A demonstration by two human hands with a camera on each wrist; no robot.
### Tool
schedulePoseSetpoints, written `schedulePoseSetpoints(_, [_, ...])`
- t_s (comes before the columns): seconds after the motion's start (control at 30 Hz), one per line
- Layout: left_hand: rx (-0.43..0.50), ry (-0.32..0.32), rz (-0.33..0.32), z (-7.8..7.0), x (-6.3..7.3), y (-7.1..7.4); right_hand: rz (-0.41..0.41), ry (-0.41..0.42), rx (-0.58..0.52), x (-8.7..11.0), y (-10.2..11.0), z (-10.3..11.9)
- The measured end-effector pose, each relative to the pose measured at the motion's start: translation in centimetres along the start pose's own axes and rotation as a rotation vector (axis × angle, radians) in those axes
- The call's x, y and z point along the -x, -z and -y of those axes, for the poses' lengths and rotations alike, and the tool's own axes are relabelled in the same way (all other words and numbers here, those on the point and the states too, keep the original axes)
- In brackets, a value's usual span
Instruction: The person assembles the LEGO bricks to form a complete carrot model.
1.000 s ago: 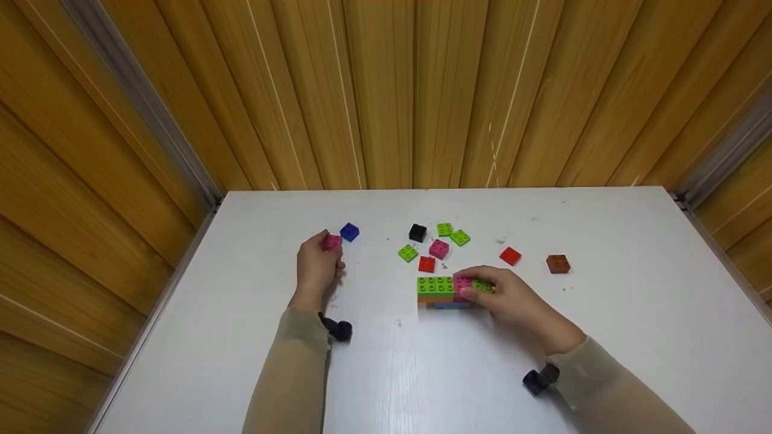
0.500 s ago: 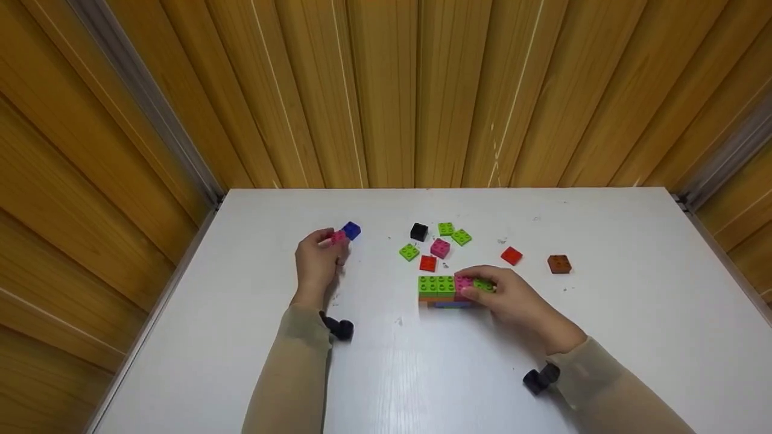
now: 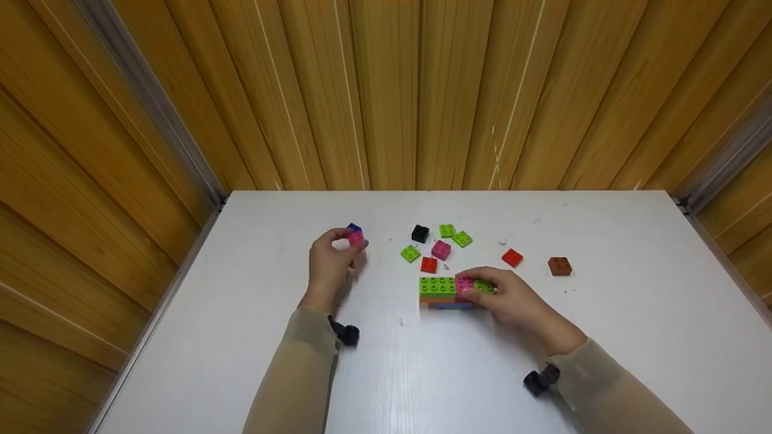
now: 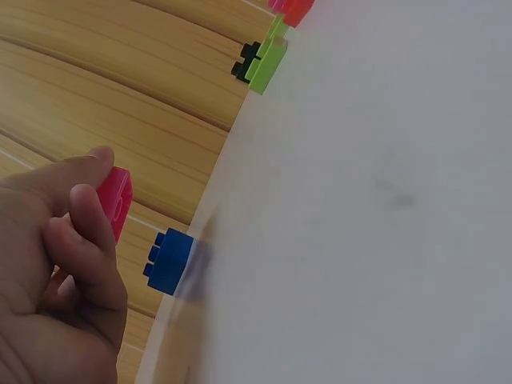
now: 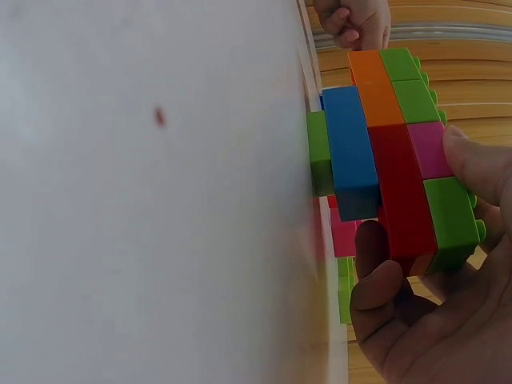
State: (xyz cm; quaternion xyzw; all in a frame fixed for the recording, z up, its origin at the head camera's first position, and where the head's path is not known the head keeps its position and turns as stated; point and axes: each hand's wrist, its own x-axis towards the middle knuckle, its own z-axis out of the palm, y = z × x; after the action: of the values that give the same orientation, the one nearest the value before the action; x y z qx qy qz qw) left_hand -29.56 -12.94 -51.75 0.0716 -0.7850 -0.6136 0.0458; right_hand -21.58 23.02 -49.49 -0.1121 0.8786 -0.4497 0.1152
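Observation:
My left hand (image 3: 329, 263) pinches a pink toy brick (image 4: 116, 200) between thumb and fingers, raised above the table. Just beyond it stands a blue brick (image 4: 170, 262), partly covered by the pink one in the head view. My right hand (image 3: 512, 298) grips the right end of a built block of bricks (image 3: 438, 287). Its top row is green and pink, with orange and red bricks (image 5: 402, 192) under that. A blue brick (image 5: 352, 152) and a narrower green brick (image 5: 319, 152) form the bottom. The thumb presses on the pink top brick, and fingers curl under the red layer.
Behind the built block lie loose bricks: a black one (image 3: 420, 234), a pink one (image 3: 441, 249), a red one (image 3: 429, 264) and several flat green ones (image 3: 411, 253). Farther right are a red brick (image 3: 512, 258) and a brown brick (image 3: 560, 266). A wood-patterned wall (image 3: 392, 96) borders the table's back edge.
My left hand has moved right with the pink brick, which now overlaps the blue brick in the head view. My right hand and the built block have stayed in place.

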Motion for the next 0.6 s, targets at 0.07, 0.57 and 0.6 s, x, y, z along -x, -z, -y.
schedulePoseSetpoints(0.07, [-0.017, -0.003, 0.013, -0.3, 0.2, -0.3, 0.001, -0.001, 0.003, 0.1, 0.0, 0.0])
schedulePoseSetpoints(0.57, [-0.134, 0.02, 0.077, -3.1, 2.7, -2.9, 0.005, -0.039, -0.005, 0.0, 0.0, -0.2])
schedulePoseSetpoints(0.6, [-0.136, 0.021, 0.087, -3.3, 2.8, -3.0, 0.006, -0.035, -0.005, 0.0, 0.0, -0.2])
